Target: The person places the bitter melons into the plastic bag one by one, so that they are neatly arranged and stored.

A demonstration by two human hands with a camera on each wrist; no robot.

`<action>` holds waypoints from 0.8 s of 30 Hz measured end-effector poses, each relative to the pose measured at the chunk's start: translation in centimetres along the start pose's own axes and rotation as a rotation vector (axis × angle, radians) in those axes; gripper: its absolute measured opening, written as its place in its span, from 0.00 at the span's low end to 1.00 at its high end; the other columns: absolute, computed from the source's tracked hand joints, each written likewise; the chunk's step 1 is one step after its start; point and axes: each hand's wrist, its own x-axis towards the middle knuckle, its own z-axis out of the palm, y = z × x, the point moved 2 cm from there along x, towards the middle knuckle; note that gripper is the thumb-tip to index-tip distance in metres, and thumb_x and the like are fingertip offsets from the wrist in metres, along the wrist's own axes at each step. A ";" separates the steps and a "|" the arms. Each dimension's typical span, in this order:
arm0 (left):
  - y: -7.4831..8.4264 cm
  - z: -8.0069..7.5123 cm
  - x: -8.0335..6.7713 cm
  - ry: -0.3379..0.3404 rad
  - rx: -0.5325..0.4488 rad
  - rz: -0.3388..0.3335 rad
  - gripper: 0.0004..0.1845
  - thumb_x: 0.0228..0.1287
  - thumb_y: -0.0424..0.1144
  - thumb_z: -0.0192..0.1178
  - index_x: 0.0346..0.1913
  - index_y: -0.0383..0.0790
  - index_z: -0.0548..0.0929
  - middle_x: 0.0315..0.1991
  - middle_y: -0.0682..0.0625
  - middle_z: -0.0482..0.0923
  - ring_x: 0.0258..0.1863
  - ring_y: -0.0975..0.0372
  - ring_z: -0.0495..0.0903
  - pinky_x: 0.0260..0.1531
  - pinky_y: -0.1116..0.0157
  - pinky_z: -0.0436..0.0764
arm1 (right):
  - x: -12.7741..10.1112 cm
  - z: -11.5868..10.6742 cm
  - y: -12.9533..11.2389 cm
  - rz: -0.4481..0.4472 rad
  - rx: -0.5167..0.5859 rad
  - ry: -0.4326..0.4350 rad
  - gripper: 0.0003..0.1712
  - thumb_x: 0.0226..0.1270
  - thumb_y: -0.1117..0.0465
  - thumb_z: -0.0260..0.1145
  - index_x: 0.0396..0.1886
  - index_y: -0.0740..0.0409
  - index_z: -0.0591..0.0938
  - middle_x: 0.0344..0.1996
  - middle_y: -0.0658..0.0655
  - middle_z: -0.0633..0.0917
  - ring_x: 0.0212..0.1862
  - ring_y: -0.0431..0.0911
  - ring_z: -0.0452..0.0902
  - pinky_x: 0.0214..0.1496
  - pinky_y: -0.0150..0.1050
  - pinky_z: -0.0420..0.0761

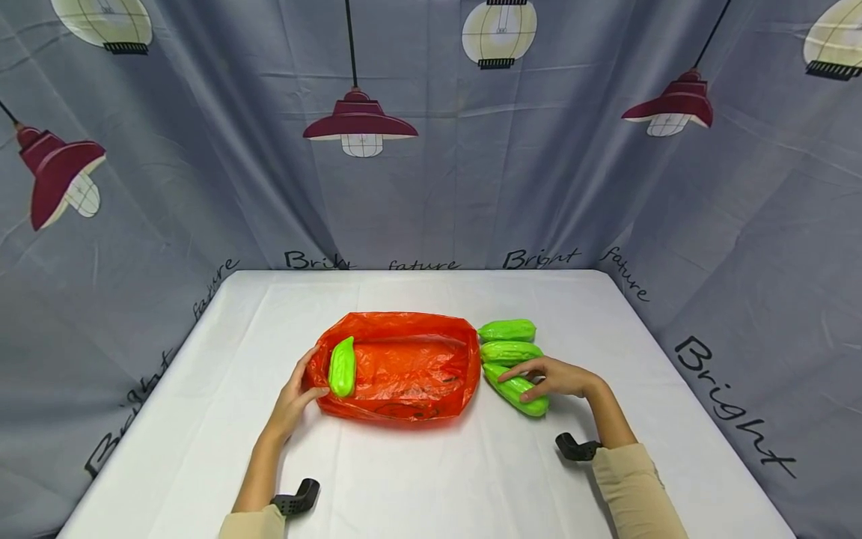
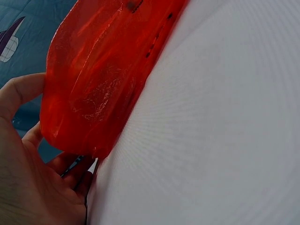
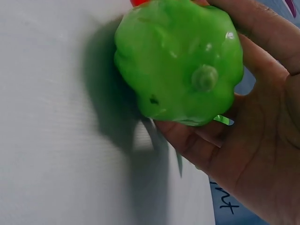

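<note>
A red plastic bag lies on the table with its mouth spread upward. Inside its left end is one ridged green gourd. My left hand holds the bag's left end, thumb and fingers spread around the side; the left wrist view shows them against the red plastic. Right of the bag, my right hand grips the nearest green gourd from above. In the right wrist view, that gourd's lobed stem end faces the camera, with fingers and thumb around it.
Two more green gourds, a middle one and a far one, lie side by side just right of the bag. A white cloth covers the table. Grey printed curtains enclose the back and sides.
</note>
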 end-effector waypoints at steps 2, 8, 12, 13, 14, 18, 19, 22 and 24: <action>0.1 0.0 0.0 0.002 0.003 -0.001 0.38 0.57 0.29 0.57 0.70 0.36 0.54 0.70 0.36 0.49 0.68 0.43 0.47 0.63 0.42 0.45 | -0.1 0.1 0.0 0.007 -0.003 0.020 0.25 0.54 0.58 0.70 0.54 0.48 0.80 0.56 0.52 0.75 0.55 0.52 0.67 0.58 0.52 0.66; 0.2 0.1 0.0 0.001 -0.003 -0.004 0.38 0.57 0.29 0.57 0.70 0.36 0.54 0.70 0.36 0.49 0.68 0.43 0.48 0.62 0.42 0.45 | -0.5 0.6 0.1 -0.028 0.010 0.046 0.25 0.56 0.58 0.69 0.56 0.51 0.78 0.55 0.52 0.77 0.49 0.53 0.71 0.50 0.44 0.74; 0.2 0.0 0.0 0.000 -0.007 -0.008 0.38 0.57 0.30 0.57 0.70 0.36 0.54 0.70 0.37 0.49 0.67 0.43 0.48 0.63 0.42 0.46 | -0.7 0.8 -0.3 -0.060 0.040 0.067 0.26 0.56 0.60 0.69 0.57 0.52 0.77 0.56 0.53 0.76 0.52 0.53 0.71 0.49 0.40 0.76; 0.2 0.0 0.0 0.000 -0.005 -0.010 0.38 0.57 0.30 0.57 0.70 0.36 0.54 0.70 0.37 0.49 0.67 0.43 0.48 0.63 0.42 0.46 | -0.8 0.9 -0.4 -0.066 0.040 0.076 0.27 0.56 0.59 0.69 0.57 0.52 0.77 0.56 0.53 0.76 0.54 0.51 0.71 0.50 0.39 0.75; 0.2 0.0 0.0 0.000 -0.003 -0.012 0.38 0.57 0.30 0.57 0.70 0.36 0.54 0.70 0.37 0.49 0.67 0.43 0.48 0.62 0.42 0.46 | -0.9 0.9 -0.5 -0.076 0.043 0.082 0.27 0.56 0.60 0.69 0.57 0.52 0.77 0.56 0.54 0.76 0.54 0.51 0.70 0.50 0.38 0.75; 0.1 0.0 -0.1 0.001 0.003 -0.018 0.38 0.57 0.30 0.57 0.70 0.36 0.54 0.70 0.36 0.50 0.67 0.43 0.49 0.62 0.42 0.47 | -1.1 1.0 -1.0 -0.106 0.040 0.107 0.27 0.55 0.60 0.69 0.57 0.52 0.77 0.44 0.55 0.79 0.36 0.44 0.69 0.37 0.30 0.73; 0.1 0.0 0.0 0.001 0.003 -0.017 0.38 0.57 0.30 0.57 0.70 0.36 0.54 0.70 0.36 0.50 0.67 0.43 0.50 0.62 0.42 0.47 | -1.1 1.0 -1.2 -0.119 0.038 0.112 0.27 0.55 0.61 0.69 0.57 0.52 0.77 0.38 0.57 0.78 0.32 0.44 0.65 0.33 0.30 0.70; 0.0 0.0 0.0 -0.001 0.002 -0.010 0.38 0.57 0.29 0.57 0.70 0.35 0.54 0.69 0.36 0.50 0.67 0.43 0.51 0.63 0.43 0.48 | -1.2 0.9 -1.8 -0.161 0.038 0.133 0.27 0.55 0.62 0.69 0.57 0.53 0.77 0.30 0.58 0.73 0.26 0.44 0.58 0.27 0.32 0.65; 0.0 0.0 0.1 -0.003 0.002 -0.005 0.38 0.57 0.29 0.57 0.70 0.35 0.54 0.69 0.36 0.50 0.67 0.43 0.51 0.63 0.43 0.49 | -1.1 0.9 -2.2 -0.184 0.046 0.153 0.27 0.55 0.63 0.69 0.57 0.55 0.77 0.31 0.58 0.74 0.29 0.45 0.61 0.29 0.33 0.67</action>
